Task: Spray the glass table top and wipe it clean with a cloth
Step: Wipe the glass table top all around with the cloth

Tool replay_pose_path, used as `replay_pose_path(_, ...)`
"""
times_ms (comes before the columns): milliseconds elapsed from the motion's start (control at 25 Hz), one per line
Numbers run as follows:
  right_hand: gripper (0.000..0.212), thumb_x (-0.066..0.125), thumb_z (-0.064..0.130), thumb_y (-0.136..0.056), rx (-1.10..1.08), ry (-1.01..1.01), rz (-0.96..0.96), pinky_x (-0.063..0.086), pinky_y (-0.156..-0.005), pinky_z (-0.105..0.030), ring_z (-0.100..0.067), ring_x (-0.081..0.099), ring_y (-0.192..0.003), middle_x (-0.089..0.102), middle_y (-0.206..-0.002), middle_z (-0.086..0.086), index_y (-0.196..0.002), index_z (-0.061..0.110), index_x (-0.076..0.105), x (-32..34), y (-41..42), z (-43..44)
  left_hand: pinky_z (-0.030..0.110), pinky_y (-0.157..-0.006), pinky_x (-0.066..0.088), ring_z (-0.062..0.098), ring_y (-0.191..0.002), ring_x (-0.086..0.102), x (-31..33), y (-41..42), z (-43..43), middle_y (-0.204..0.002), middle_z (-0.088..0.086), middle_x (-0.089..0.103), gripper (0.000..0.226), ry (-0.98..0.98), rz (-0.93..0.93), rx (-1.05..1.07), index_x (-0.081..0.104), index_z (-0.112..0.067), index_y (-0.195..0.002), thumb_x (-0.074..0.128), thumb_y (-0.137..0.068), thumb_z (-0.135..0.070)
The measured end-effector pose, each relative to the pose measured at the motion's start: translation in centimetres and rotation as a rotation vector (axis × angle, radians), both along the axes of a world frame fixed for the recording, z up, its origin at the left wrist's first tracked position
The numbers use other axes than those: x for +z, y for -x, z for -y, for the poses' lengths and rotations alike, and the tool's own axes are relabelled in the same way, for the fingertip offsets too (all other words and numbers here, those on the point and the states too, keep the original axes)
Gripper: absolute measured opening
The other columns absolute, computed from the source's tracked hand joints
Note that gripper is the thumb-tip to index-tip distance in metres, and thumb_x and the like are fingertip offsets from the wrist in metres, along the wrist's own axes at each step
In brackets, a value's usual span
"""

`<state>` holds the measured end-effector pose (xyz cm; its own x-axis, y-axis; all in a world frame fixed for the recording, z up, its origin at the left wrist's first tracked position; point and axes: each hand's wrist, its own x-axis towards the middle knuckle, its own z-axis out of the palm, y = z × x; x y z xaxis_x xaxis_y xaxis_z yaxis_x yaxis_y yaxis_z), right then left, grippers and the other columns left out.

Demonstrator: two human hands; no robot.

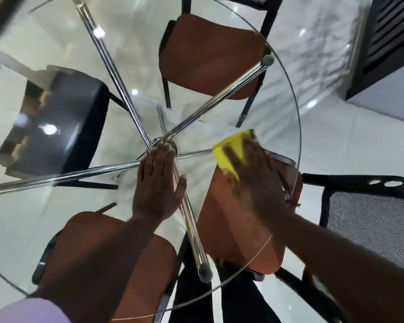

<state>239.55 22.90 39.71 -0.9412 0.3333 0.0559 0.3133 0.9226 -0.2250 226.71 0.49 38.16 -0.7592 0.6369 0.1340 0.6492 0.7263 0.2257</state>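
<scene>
Three brown chairs (pixel 210 59), right hand (pixel 254 183) pressing cloth (pixel 229 150)

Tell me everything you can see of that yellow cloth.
The yellow cloth is bright and soft-looking; motion blur hides its texture. It lies on the glass table top near its right rim. The right hand presses on it with spread, straight fingers, covering its near part. Nothing else touches it.
</scene>
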Motion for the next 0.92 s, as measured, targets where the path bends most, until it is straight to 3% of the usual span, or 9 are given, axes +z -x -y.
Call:
replay_pose_path(120, 0.06, 0.055, 0.049, -0.11, 0.694, -0.129, -0.011, 0.035, -0.129, -0.053, -0.034, 0.035, -0.163, 0.033, -0.177, -0.012, -0.167, 0.04, 0.04, 0.3, 5.9, -7.8, 0.051, -0.127, 0.025, 0.037, -0.151, 0.035, -0.1, 0.2, 0.1, -0.167, 0.011, 0.037, 0.068, 0.039, -0.011, -0.001, 0.042, -0.006, -0.157, 0.055, -0.1, -0.041)
replay_pose_path(200, 0.062, 0.045, 0.053, -0.113, 0.549, -0.131, -0.026, 0.038, -0.127, -0.055, -0.033, 0.035, -0.163, 0.031, -0.178, -0.012, -0.17, 0.044, 0.025, -0.5, 9.7, -13.0, 0.053, -0.126, 0.026, 0.038, -0.152, 0.035, -0.1, 0.2, -0.3, -0.168, 0.01, 0.036, 0.069, 0.079, -0.001, 0.014, 0.042, -0.007, -0.158, 0.053, -0.1, -0.043)
replay_pose_path(320, 0.059, 0.019, 0.062, -0.115, -0.074, -0.02, -0.062, 0.033, -0.127, -0.058, -0.033, 0.028, -0.166, 0.021, -0.181, -0.013, -0.171, 0.047, 0.008, -1.4, 8.7, -10.4, 0.056, -0.124, 0.028, 0.039, -0.154, 0.034, 0.0, 0.3, 0.2, -0.168, 0.012, 0.035, 0.07, 0.083, 0.02, -0.002, 0.041, -0.007, -0.158, 0.053, -0.1, -0.044)
replay_pose_path(480, 0.056, 0.037, 0.055, -0.115, 0.638, -0.175, 0.023, 0.035, -0.128, -0.057, -0.033, 0.034, -0.164, 0.029, -0.179, -0.011, -0.17, 0.048, 0.025, -0.8, 9.5, -13.7, 0.057, -0.123, 0.031, 0.038, -0.154, 0.036, -0.4, 0.3, 0.1, -0.167, 0.012, 0.038, 0.069, 0.047, 0.011, -0.007, 0.043, -0.006, -0.156, 0.055, -0.099, -0.043)
replay_pose_path(520, 0.056, 0.032, 0.056, -0.116, 0.541, -0.189, 0.06, 0.038, -0.124, -0.06, -0.036, 0.034, -0.163, 0.027, -0.179, -0.014, -0.17, 0.048, 0.021, -0.9, 11.3, -16.1, 0.057, -0.123, 0.031, 0.038, -0.153, 0.036, -0.5, 0.4, 0.1, -0.166, 0.012, 0.039, 0.069, 0.045, 0.011, -0.011, 0.044, -0.007, -0.156, 0.055, -0.099, -0.043)
replay_pose_path(640, 0.063, 0.018, 0.063, -0.113, -0.274, -0.023, 0.071, 0.039, -0.121, -0.062, -0.042, 0.029, -0.163, 0.016, -0.181, -0.018, -0.172, 0.041, 0.022, 0.8, 8.7, -13.7, 0.056, -0.122, 0.031, 0.039, -0.149, 0.04, 0.0, 0.1, 0.1, -0.164, 0.011, 0.041, 0.069, 0.084, 0.025, 0.012, 0.046, -0.008, -0.155, 0.053, -0.098, -0.045)
replay_pose_path(760, 0.064, 0.031, 0.063, -0.112, -0.142, -0.039, 0.039, 0.032, -0.128, -0.059, -0.037, 0.022, -0.167, 0.011, -0.183, -0.01, -0.172, 0.044, 0.019, 0.2, 0.1, -8.2, 0.055, -0.112, 0.038, 0.043, -0.135, 0.051, 1.9, 1.4, -2.1, -0.15, 0.014, 0.053, 0.062, 0.042, 0.058, -0.001, 0.055, -0.009, -0.144, 0.05, -0.098, -0.05)
replay_pose_path(840, 0.062, 0.036, 0.058, -0.113, -0.046, -0.119, 0.025, 0.037, -0.124, -0.06, -0.04, 0.027, -0.165, 0.018, -0.182, -0.013, -0.172, 0.04, 0.025, -0.5, 3.4, -11.7, 0.053, -0.107, 0.042, 0.041, -0.127, 0.056, 2.7, 3.8, -6.1, -0.141, 0.013, 0.058, 0.058, -0.012, 0.048, -0.117, 0.059, -0.01, -0.138, 0.049, -0.1, -0.054)
replay_pose_path(920, 0.063, 0.034, 0.057, -0.113, -0.227, -0.096, 0.044, 0.043, -0.119, -0.063, -0.045, 0.029, -0.163, 0.02, -0.18, -0.018, -0.172, 0.037, 0.025, -0.2, 9.3, -15.8, 0.052, -0.11, 0.041, 0.039, -0.132, 0.054, 2.6, 5.9, -10.5, -0.149, 0.014, 0.055, 0.064, -0.009, -0.008, -0.234, 0.056, -0.009, -0.145, 0.05, -0.101, -0.055)
